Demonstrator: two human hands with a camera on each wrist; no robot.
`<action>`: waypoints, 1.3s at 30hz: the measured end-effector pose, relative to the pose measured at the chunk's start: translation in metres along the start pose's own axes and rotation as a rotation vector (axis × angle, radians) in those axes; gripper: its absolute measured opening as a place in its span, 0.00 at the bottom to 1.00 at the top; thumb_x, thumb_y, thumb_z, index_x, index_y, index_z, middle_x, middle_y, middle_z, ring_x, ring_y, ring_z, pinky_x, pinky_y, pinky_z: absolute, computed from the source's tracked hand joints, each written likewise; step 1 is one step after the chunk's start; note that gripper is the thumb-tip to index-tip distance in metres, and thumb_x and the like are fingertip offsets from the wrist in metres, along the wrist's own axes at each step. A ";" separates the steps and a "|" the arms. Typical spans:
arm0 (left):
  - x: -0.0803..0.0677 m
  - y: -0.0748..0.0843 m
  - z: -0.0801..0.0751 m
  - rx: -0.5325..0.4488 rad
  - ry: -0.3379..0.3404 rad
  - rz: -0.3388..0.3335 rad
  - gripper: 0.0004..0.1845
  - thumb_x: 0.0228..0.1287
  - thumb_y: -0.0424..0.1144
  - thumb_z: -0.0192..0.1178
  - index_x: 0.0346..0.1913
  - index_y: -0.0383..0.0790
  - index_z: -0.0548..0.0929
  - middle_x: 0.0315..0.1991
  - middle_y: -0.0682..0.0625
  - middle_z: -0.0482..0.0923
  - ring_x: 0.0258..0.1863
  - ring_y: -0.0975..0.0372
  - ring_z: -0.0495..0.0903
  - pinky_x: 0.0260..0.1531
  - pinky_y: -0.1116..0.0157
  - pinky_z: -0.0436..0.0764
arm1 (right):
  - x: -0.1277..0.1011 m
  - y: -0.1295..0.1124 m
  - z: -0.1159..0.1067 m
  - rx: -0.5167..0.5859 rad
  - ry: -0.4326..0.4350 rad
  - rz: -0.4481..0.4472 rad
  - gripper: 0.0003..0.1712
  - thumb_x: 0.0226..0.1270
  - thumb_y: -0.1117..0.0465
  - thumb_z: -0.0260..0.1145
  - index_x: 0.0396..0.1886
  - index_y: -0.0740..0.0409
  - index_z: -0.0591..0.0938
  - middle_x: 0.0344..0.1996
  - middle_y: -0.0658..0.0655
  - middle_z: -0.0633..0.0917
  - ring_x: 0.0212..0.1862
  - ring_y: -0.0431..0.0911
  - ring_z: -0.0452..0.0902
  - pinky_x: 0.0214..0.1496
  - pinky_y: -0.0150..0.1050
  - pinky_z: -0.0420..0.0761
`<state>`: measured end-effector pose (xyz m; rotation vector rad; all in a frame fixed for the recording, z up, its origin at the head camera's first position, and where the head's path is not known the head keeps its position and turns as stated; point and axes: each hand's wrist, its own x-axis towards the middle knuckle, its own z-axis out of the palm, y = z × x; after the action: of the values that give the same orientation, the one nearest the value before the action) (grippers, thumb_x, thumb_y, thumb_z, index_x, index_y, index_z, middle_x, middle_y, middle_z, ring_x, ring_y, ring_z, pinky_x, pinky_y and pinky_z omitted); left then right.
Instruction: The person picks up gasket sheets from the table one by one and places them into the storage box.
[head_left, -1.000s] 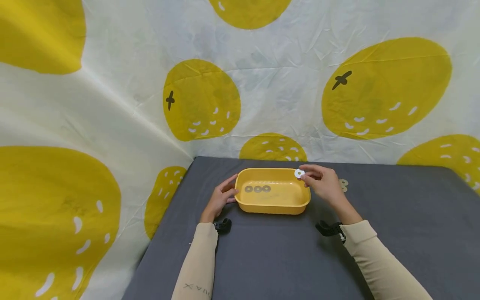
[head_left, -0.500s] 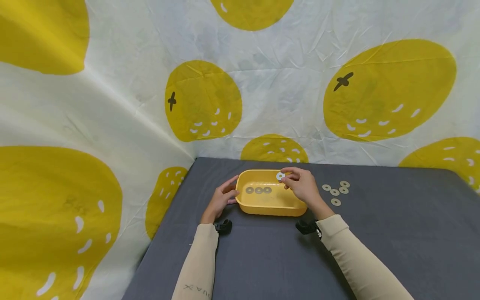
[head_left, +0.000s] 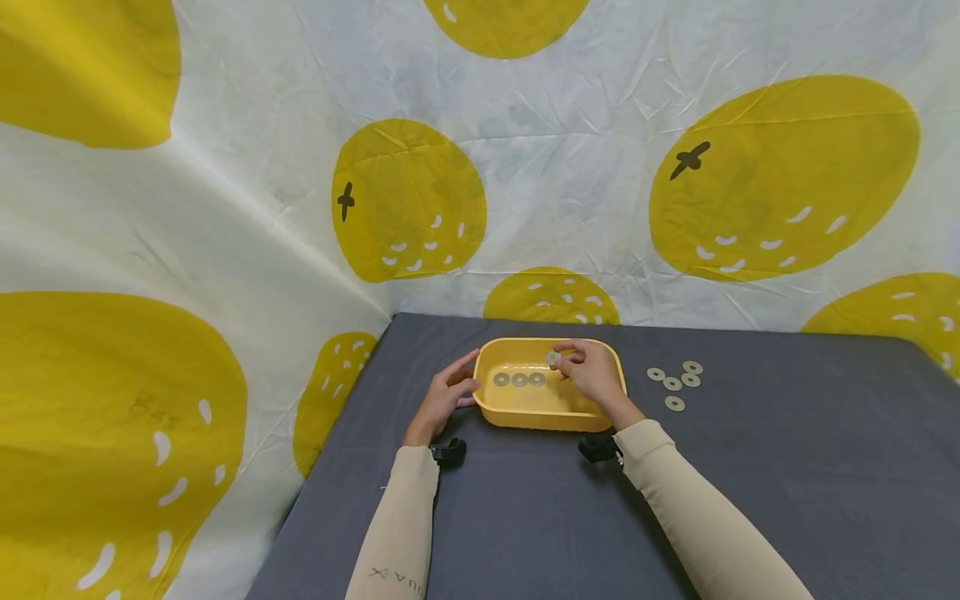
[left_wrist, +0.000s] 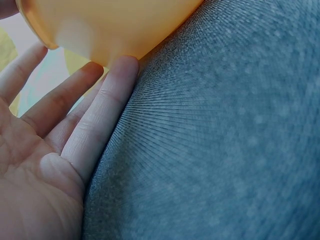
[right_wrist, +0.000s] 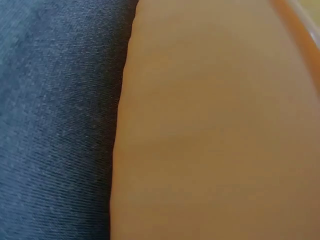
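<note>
A yellow oblong plastic tray (head_left: 543, 417) stands on the dark cloth. Three flat washers (head_left: 519, 380) lie in a row inside its left half. My right hand (head_left: 594, 375) is over the tray's right half and pinches another washer (head_left: 553, 357) between thumb and fingers, close to the back wall. At the tray's left end is my left hand (head_left: 441, 402), its fingertips touching the outer wall and rim. The left wrist view shows these fingers (left_wrist: 95, 117) nearly straight against the tray (left_wrist: 120, 25). Only tray wall (right_wrist: 215, 125) and cloth fill the right wrist view; the right hand is hidden there.
Several loose washers (head_left: 672, 384) lie on the cloth to the right of the tray. The dark tablecloth (head_left: 517, 517) reaches back to a white curtain (head_left: 555, 200) with yellow fruit prints, which also runs along the left side.
My right hand has moved left over the tray with the pinched washer and lowered it slightly inside. The loose washers on the right came into full view. My left hand has stayed put.
</note>
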<state>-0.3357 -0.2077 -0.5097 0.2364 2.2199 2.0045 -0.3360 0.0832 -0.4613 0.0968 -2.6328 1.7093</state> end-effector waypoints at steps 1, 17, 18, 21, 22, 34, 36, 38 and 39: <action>0.000 0.000 0.000 -0.002 0.001 0.001 0.32 0.69 0.38 0.64 0.73 0.65 0.73 0.66 0.42 0.78 0.62 0.48 0.80 0.54 0.54 0.87 | 0.001 0.001 0.001 -0.009 0.000 0.002 0.17 0.75 0.65 0.64 0.61 0.59 0.83 0.45 0.67 0.90 0.41 0.60 0.87 0.21 0.33 0.69; 0.002 0.000 0.001 -0.003 0.014 -0.008 0.32 0.70 0.37 0.63 0.73 0.63 0.73 0.67 0.41 0.77 0.63 0.46 0.80 0.53 0.55 0.87 | 0.014 0.007 0.004 -0.189 -0.042 0.061 0.16 0.70 0.65 0.67 0.56 0.61 0.86 0.37 0.62 0.91 0.31 0.49 0.86 0.24 0.33 0.72; 0.002 0.000 0.001 -0.001 0.014 -0.008 0.31 0.70 0.37 0.63 0.73 0.63 0.73 0.67 0.41 0.77 0.63 0.47 0.80 0.53 0.55 0.87 | 0.015 0.007 0.004 -0.212 -0.044 0.060 0.16 0.70 0.65 0.67 0.56 0.61 0.86 0.36 0.61 0.91 0.30 0.48 0.85 0.24 0.33 0.73; 0.003 0.000 0.001 0.000 0.019 -0.012 0.31 0.70 0.37 0.63 0.73 0.65 0.74 0.67 0.42 0.77 0.62 0.48 0.81 0.53 0.56 0.87 | 0.015 0.007 0.004 -0.271 -0.046 0.062 0.16 0.68 0.64 0.68 0.54 0.60 0.87 0.32 0.59 0.91 0.28 0.45 0.82 0.27 0.32 0.73; 0.003 0.000 0.002 -0.002 0.021 -0.013 0.31 0.70 0.37 0.63 0.72 0.65 0.74 0.66 0.42 0.78 0.62 0.49 0.81 0.52 0.56 0.87 | 0.015 0.007 0.004 -0.289 -0.048 0.058 0.16 0.67 0.63 0.69 0.54 0.60 0.87 0.30 0.58 0.91 0.28 0.45 0.81 0.27 0.32 0.73; 0.001 0.000 0.002 -0.015 0.015 -0.011 0.32 0.70 0.36 0.63 0.73 0.63 0.73 0.67 0.42 0.77 0.62 0.50 0.81 0.53 0.54 0.87 | 0.014 0.010 0.007 -0.375 -0.090 0.043 0.15 0.65 0.62 0.71 0.50 0.63 0.88 0.24 0.59 0.89 0.24 0.44 0.79 0.28 0.33 0.72; 0.001 0.001 0.002 -0.017 0.014 -0.014 0.32 0.70 0.36 0.63 0.73 0.63 0.73 0.67 0.42 0.77 0.63 0.49 0.80 0.53 0.54 0.87 | 0.014 0.009 0.007 -0.380 -0.091 0.047 0.15 0.66 0.62 0.71 0.50 0.62 0.88 0.25 0.59 0.89 0.24 0.44 0.79 0.28 0.33 0.73; 0.001 0.002 0.002 -0.018 0.017 -0.017 0.31 0.70 0.36 0.63 0.73 0.63 0.73 0.67 0.43 0.77 0.63 0.50 0.80 0.53 0.55 0.87 | 0.014 0.009 0.007 -0.384 -0.091 0.052 0.15 0.66 0.61 0.72 0.50 0.62 0.88 0.25 0.59 0.89 0.24 0.44 0.79 0.29 0.33 0.73; 0.001 0.002 0.002 -0.018 0.019 -0.017 0.31 0.70 0.36 0.63 0.73 0.63 0.73 0.67 0.43 0.77 0.63 0.50 0.80 0.52 0.55 0.87 | 0.015 0.008 0.007 -0.379 -0.092 0.058 0.16 0.66 0.61 0.72 0.51 0.62 0.88 0.26 0.59 0.89 0.25 0.45 0.80 0.29 0.33 0.73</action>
<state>-0.3365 -0.2051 -0.5080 0.1965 2.2058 2.0254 -0.3507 0.0794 -0.4714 0.0997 -2.9989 1.2141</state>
